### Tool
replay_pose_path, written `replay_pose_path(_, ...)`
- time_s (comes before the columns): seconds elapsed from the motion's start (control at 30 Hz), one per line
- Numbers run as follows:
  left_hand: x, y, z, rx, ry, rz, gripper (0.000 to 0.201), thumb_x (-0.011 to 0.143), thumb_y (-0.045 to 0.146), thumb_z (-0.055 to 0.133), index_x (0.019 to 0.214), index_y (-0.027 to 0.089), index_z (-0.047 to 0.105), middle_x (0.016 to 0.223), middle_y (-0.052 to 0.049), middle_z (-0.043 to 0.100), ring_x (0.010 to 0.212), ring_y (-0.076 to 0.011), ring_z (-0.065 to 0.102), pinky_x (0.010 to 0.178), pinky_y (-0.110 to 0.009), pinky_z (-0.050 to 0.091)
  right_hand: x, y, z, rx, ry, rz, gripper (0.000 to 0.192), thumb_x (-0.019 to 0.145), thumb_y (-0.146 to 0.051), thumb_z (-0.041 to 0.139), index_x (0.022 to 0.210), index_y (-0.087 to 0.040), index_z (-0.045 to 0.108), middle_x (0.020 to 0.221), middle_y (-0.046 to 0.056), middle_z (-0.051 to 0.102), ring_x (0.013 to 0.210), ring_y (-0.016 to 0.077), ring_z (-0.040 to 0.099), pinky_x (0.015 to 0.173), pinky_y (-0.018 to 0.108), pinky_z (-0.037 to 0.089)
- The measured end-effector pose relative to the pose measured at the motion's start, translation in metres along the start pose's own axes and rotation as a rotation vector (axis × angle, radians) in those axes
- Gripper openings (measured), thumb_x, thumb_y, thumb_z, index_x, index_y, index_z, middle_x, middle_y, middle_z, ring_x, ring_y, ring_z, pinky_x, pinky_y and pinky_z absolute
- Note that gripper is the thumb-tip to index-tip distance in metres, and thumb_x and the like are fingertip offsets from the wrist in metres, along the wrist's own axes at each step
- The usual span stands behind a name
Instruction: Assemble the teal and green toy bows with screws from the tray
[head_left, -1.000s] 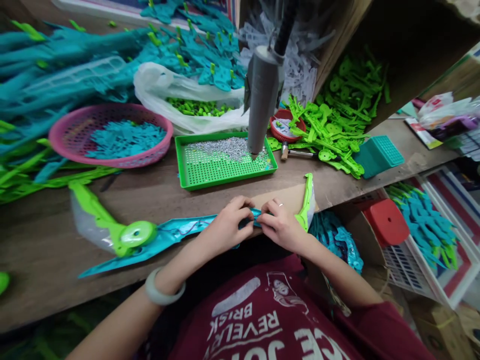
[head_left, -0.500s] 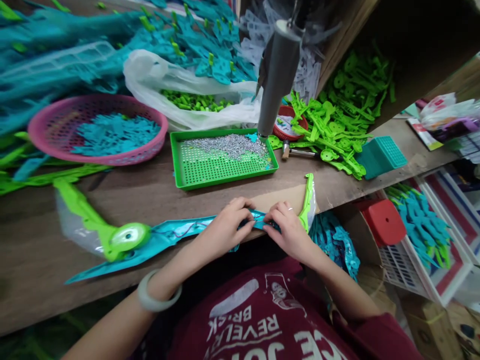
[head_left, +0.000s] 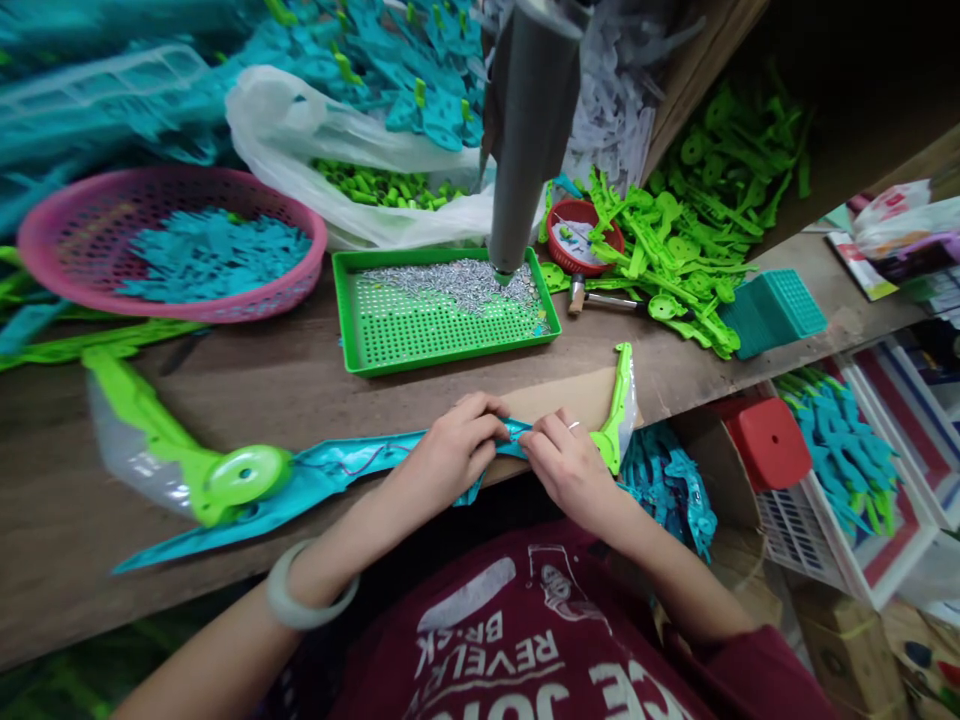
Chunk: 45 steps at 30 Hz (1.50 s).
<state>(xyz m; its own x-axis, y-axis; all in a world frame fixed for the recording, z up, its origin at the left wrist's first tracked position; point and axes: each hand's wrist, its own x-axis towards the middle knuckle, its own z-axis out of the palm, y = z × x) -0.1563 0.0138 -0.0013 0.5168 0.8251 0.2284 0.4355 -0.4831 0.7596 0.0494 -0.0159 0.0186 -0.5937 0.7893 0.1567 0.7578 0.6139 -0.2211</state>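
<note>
A long blue plastic shell (head_left: 352, 460) lies along the table's front edge, a thin dark wire running inside it. Near its left end a lime-green arm (head_left: 169, 435) with a round disc and clear film is attached; another lime-green arm (head_left: 619, 405) stands at the right end. My left hand (head_left: 461, 445) grips the shell right of its middle, fingers curled over it. Close beside it, my right hand (head_left: 566, 455) pinches the shell with bent fingers. Whatever small part lies between the fingertips is hidden.
Behind the shell is a green perforated tray (head_left: 405, 350) of small metal screws, under a hanging grey electric screwdriver (head_left: 532, 130). A pink basket (head_left: 300, 265) of blue pieces stands left. Right are a small red basket (head_left: 551, 240), a hammer (head_left: 611, 302), lime-green parts (head_left: 675, 240) and a teal block (head_left: 776, 310).
The view has shifted slightly. The screwdriver's tip hangs farther left over the tray, without the blue bit seen there before. Both hands stay on the shell, the right fingers slightly more closed.
</note>
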Motion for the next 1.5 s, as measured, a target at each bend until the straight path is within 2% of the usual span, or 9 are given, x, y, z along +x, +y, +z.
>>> replay_pose_path(0.2, 0.002, 0.004, -0.005, -0.006, -0.009, -0.009, 0.015, 0.084, 0.012, 0.052, 0.088, 0.019, 0.065, 0.112, -0.009, 0.066, 0.107, -0.0227, 0.065, 0.095, -0.037, 0.055, 0.015, -0.01, 0.006, -0.122, 0.018, 0.123, 0.021, 0.101, -0.015, 0.048, 0.086, -0.017, 0.063, 0.087, 0.01, 0.059, 0.085, 0.0258, 0.048, 0.071, 0.037, 0.043)
replay_pose_path(0.33, 0.005, 0.002, -0.003, 0.006, -0.02, -0.026, 0.013, 0.086, 0.015, 0.053, 0.081, 0.019, 0.064, 0.108, -0.008, 0.067, 0.102, -0.0223, 0.066, 0.091, -0.037, 0.056, 0.021, -0.017, 0.009, -0.209, 0.04, 0.176, 0.02, 0.099, -0.012, 0.05, 0.084, -0.017, 0.062, 0.085, 0.011, 0.058, 0.084, 0.0269, 0.048, 0.071, 0.038, 0.043)
replay_pose_path(0.53, 0.008, 0.0, 0.004, 0.042, 0.003, -0.092, 0.013, 0.082, 0.011, 0.057, 0.074, 0.019, 0.062, 0.103, -0.007, 0.066, 0.097, -0.0213, 0.065, 0.089, -0.036, 0.056, 0.017, -0.018, 0.006, -0.18, 0.056, 0.151, 0.021, 0.1, -0.014, 0.048, 0.084, -0.018, 0.059, 0.086, 0.01, 0.058, 0.086, 0.0268, 0.048, 0.072, 0.038, 0.042)
replay_pose_path(0.77, 0.004, -0.001, 0.01, 0.028, 0.071, -0.08, 0.013, 0.085, 0.009, 0.058, 0.077, 0.018, 0.063, 0.103, -0.007, 0.064, 0.097, -0.0209, 0.064, 0.089, -0.036, 0.056, 0.0, -0.024, -0.001, -0.194, 0.009, 0.074, 0.02, 0.101, -0.012, 0.046, 0.098, -0.018, 0.064, 0.089, 0.009, 0.059, 0.084, 0.0257, 0.046, 0.072, 0.039, 0.042)
replay_pose_path(0.9, 0.004, -0.002, 0.009, 0.025, 0.054, -0.077, 0.014, 0.089, 0.011, 0.057, 0.079, 0.018, 0.065, 0.104, -0.007, 0.064, 0.098, -0.0208, 0.064, 0.09, -0.036, 0.055, -0.006, -0.027, -0.002, -0.254, -0.011, 0.088, 0.027, 0.099, -0.008, 0.046, 0.117, -0.016, 0.064, 0.091, 0.011, 0.058, 0.085, 0.0271, 0.047, 0.073, 0.04, 0.044)
replay_pose_path(0.97, 0.005, -0.002, 0.007, 0.021, 0.04, -0.073, 0.015, 0.09, 0.011, 0.056, 0.08, 0.018, 0.065, 0.105, -0.007, 0.064, 0.099, -0.0207, 0.064, 0.09, -0.036, 0.055, -0.006, -0.026, -0.001, -0.27, -0.005, 0.092, 0.03, 0.098, -0.007, 0.044, 0.12, -0.016, 0.063, 0.09, 0.011, 0.058, 0.084, 0.0273, 0.046, 0.072, 0.041, 0.043)
replay_pose_path(1.27, 0.005, -0.003, 0.007, 0.052, 0.019, -0.045, 0.017, 0.093, 0.009, 0.053, 0.081, 0.017, 0.062, 0.102, -0.007, 0.062, 0.098, -0.0215, 0.061, 0.087, -0.036, 0.055, 0.002, -0.026, 0.003, -0.161, 0.041, 0.144, 0.025, 0.1, -0.011, 0.045, 0.107, -0.015, 0.068, 0.087, 0.01, 0.058, 0.084, 0.0261, 0.046, 0.069, 0.039, 0.042)
replay_pose_path(1.5, 0.004, 0.0, 0.007, 0.056, 0.009, -0.049, 0.017, 0.094, 0.01, 0.053, 0.081, 0.016, 0.062, 0.102, -0.007, 0.062, 0.096, -0.0211, 0.061, 0.085, -0.036, 0.054, 0.001, -0.022, 0.007, -0.015, 0.13, 0.168, 0.028, 0.1, -0.011, 0.044, 0.109, -0.014, 0.071, 0.084, 0.009, 0.057, 0.083, 0.0245, 0.046, 0.07, 0.037, 0.043)
